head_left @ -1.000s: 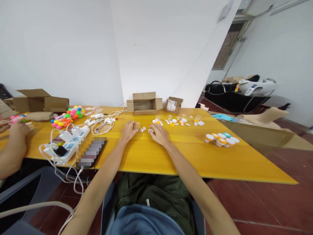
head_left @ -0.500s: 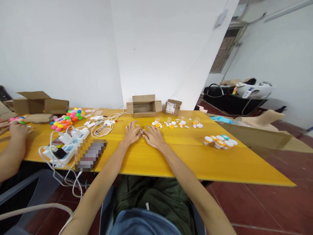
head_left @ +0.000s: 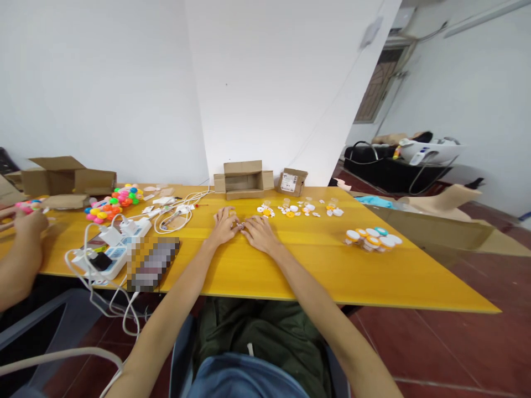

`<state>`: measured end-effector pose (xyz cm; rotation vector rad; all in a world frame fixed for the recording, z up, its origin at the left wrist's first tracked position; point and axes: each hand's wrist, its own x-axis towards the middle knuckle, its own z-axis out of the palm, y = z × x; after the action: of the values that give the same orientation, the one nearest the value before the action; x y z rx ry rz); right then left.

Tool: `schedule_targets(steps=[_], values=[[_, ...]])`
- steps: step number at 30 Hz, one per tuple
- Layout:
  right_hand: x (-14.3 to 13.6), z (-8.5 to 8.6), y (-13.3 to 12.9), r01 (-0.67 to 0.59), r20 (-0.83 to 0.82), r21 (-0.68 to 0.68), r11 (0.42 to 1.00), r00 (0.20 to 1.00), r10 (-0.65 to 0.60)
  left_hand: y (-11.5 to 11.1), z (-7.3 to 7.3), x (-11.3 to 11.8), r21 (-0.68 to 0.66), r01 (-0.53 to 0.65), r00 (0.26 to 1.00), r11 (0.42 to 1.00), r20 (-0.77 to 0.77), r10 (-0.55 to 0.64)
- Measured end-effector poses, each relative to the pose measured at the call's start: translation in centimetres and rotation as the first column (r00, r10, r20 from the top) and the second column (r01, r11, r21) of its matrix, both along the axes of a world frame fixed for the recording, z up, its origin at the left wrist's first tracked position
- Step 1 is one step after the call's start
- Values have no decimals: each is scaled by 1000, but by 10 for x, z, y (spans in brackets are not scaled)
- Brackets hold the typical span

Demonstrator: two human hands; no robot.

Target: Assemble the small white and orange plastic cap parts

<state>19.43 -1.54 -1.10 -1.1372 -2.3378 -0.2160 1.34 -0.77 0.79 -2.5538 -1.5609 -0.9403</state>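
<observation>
My left hand point(head_left: 224, 227) and my right hand point(head_left: 259, 233) meet over the middle of the yellow table point(head_left: 249, 276). Between their fingertips are small pale pieces point(head_left: 240, 226), too small to name; the fingers of both hands are bent and closed around them. Just beyond my right hand lie loose white discs and yellow lids point(head_left: 266, 211). More small white pieces and lids point(head_left: 291, 211) are spread to the right, with clear jars point(head_left: 333, 203) among them. A group of jars with white, orange and teal lids point(head_left: 372, 239) stands on the right part of the table.
An open cardboard box point(head_left: 244, 181) and a smaller box point(head_left: 292, 182) stand by the wall. On the left are a power strip point(head_left: 118, 255) with cables, a blurred-out phone point(head_left: 152, 264), colourful beads point(head_left: 126, 195) and another person's hand point(head_left: 31, 224).
My fingers have drawn slightly closer together around the small pieces. The other person's hand at the left has shifted a little. The view has moved slightly.
</observation>
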Motion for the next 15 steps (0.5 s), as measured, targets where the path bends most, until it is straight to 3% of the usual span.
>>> schedule_targets(steps=[15], values=[[1, 8, -2, 21, 8, -70, 997, 1000, -21, 1, 1, -2, -57, 49, 999, 997, 10, -48]])
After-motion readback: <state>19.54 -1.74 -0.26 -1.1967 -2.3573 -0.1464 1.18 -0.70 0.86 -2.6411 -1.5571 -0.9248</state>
